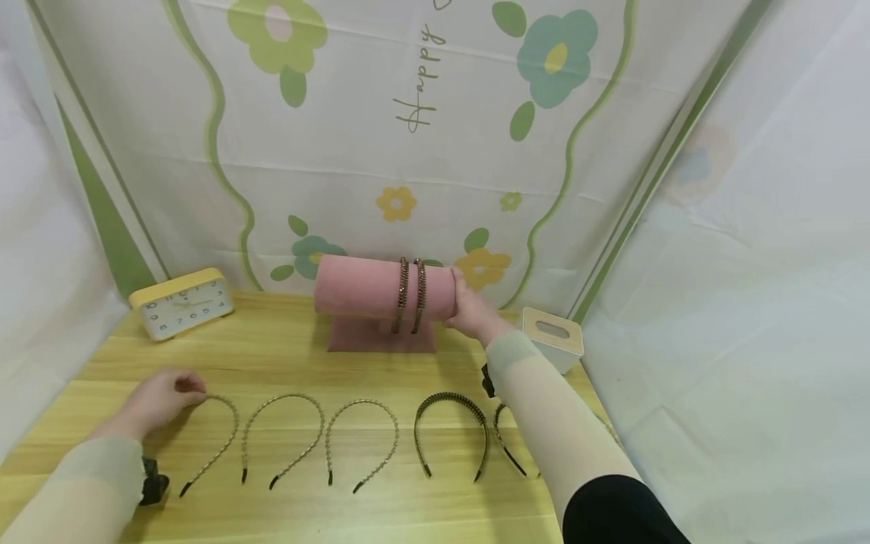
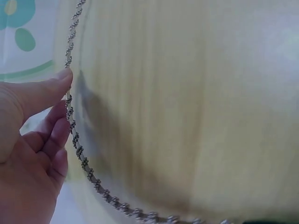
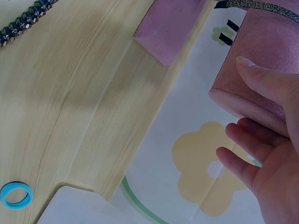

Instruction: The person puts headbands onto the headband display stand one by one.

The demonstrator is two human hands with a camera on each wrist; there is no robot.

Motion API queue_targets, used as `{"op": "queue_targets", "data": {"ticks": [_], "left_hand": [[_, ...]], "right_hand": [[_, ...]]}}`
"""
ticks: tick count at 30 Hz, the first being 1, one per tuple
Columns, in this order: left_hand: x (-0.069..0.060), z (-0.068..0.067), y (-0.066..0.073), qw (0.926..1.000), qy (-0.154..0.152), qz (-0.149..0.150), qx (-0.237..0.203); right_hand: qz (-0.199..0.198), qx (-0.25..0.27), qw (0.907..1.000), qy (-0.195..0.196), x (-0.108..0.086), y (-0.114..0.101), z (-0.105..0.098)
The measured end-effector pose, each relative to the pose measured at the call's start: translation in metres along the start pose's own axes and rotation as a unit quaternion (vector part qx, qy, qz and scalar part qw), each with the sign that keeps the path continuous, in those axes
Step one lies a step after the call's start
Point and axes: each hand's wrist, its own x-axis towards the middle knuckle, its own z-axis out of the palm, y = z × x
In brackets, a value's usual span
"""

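My left hand (image 1: 159,400) pinches a beaded headband (image 2: 85,164) at its curved top, thumb on one side and fingers on the other. That headband is the leftmost of a row on the table. At the back, my right hand (image 1: 472,310) grips the right end of a pink padded headband stand (image 1: 356,283), its thumb lying on the roll in the right wrist view. Two dark beaded headbands (image 1: 402,291) hang side by side over the roll, right of its middle. Two light beaded headbands (image 1: 292,394) and a dark one (image 1: 448,395) lie between my arms.
Another dark headband (image 1: 500,434) is partly hidden by my right forearm. A yellow-topped clock (image 1: 183,306) stands at the back left, and a tissue box (image 1: 553,340) at the back right. A turquoise ring (image 3: 16,205) lies on the table. A flower-printed cloth (image 1: 340,151) hangs behind.
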Motion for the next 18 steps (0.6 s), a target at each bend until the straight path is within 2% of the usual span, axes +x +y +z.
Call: {"op": "queue_targets", "data": {"ticks": [5, 9, 13, 15, 18], "left_hand": [[0.001, -0.009, 0.002, 0.9991, -0.02, -0.022, -0.032], [0.004, -0.019, 0.006, 0.9981, -0.028, -0.019, -0.051], [0.006, -0.033, 0.016, 0.998, -0.042, -0.001, -0.047], [0.006, -0.042, 0.023, 0.9977, -0.058, 0.006, -0.034], [0.007, -0.056, 0.033, 0.9958, -0.089, 0.001, -0.022]], "right_hand": [[0.001, 0.0, 1.0, -0.003, 0.0, 0.0, -0.001], [0.008, -0.002, 1.0, -0.006, 0.0, 0.0, -0.001], [0.008, 0.0, 1.0, -0.004, 0.0, 0.001, -0.001], [0.008, -0.001, 1.0, -0.003, 0.001, 0.002, 0.0], [0.008, -0.001, 1.0, -0.003, 0.002, 0.004, 0.001]]}}
